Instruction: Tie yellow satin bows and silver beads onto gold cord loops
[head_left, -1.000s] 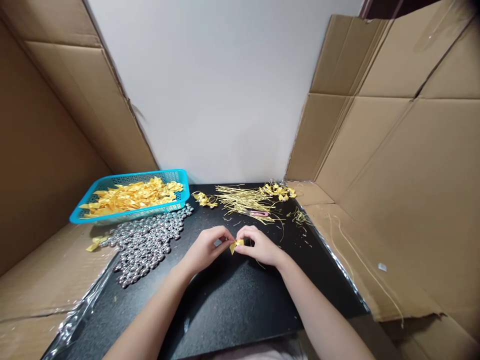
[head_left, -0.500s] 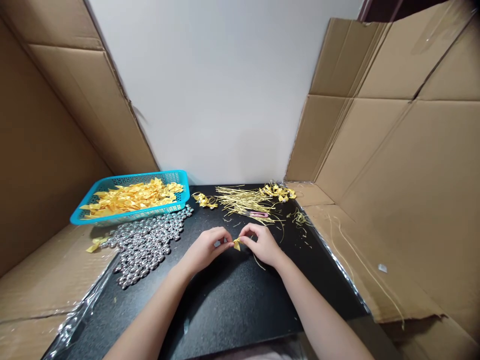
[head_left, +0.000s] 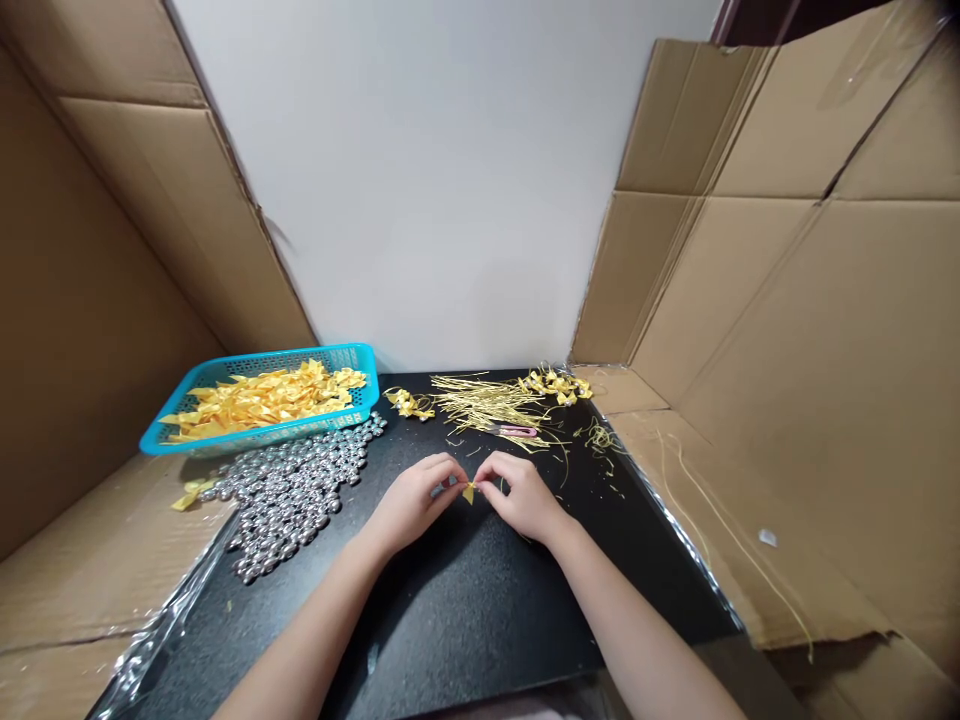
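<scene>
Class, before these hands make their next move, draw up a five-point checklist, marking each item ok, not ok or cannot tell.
1. Left hand pinching the yellow ribbon: ok.
2. Right hand gripping securely: cannot tell; its pinch is too small to read.
3. Silver beads contained: not ok, loose beside the basket.
4. Pink tool apart from the gold cords: not ok, lying among them.
5. Cord scraps gathered up: not ok, scattered on the table's right side.

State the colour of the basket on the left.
Turquoise basket; head view.
</scene>
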